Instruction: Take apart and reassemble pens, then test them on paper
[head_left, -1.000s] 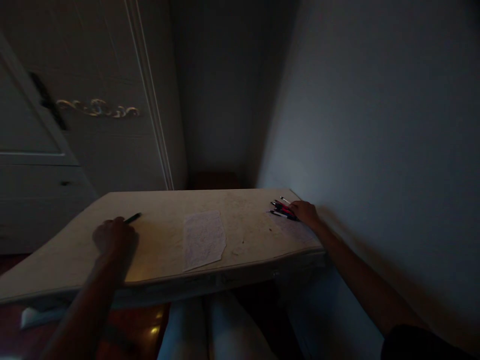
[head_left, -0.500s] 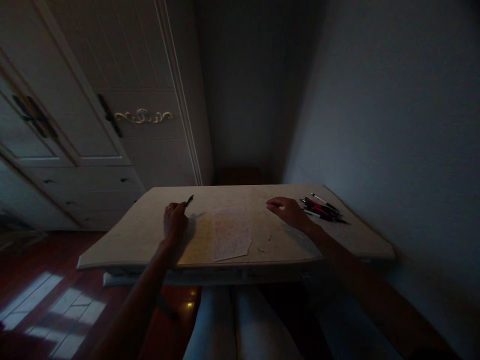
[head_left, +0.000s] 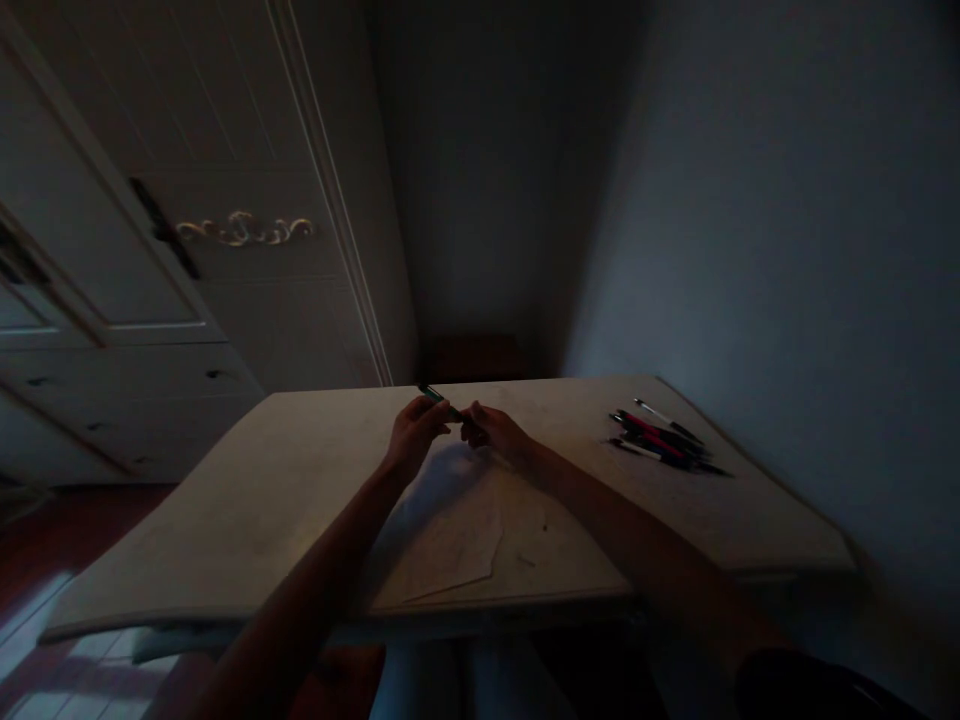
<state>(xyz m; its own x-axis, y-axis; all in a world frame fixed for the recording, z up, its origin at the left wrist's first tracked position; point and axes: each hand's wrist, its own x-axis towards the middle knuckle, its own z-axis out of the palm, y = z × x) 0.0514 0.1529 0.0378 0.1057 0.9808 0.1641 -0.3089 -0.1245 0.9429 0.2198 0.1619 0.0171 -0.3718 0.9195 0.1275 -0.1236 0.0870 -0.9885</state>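
Above the desk's middle, my left hand (head_left: 414, 432) is closed round a dark pen (head_left: 432, 393), which slants up to the left. My right hand (head_left: 495, 432) meets it from the other side, its fingers pinched on the pen's lower right end. That end is mostly hidden by the fingers, and the dim light blurs the detail. Below both hands lies a sheet of paper (head_left: 457, 555), partly under their shadow.
A pile of pens (head_left: 664, 440), black, red and white, lies on the right of the pale desk (head_left: 247, 500). Small dark bits dot the desk right of the paper. A wall (head_left: 787, 250) stands at right, a white wardrobe (head_left: 292, 320) at left.
My left hand has moved right with the pen, and my right hand has come left, closing on the pen's other end. The view has shifted closer to the desk.
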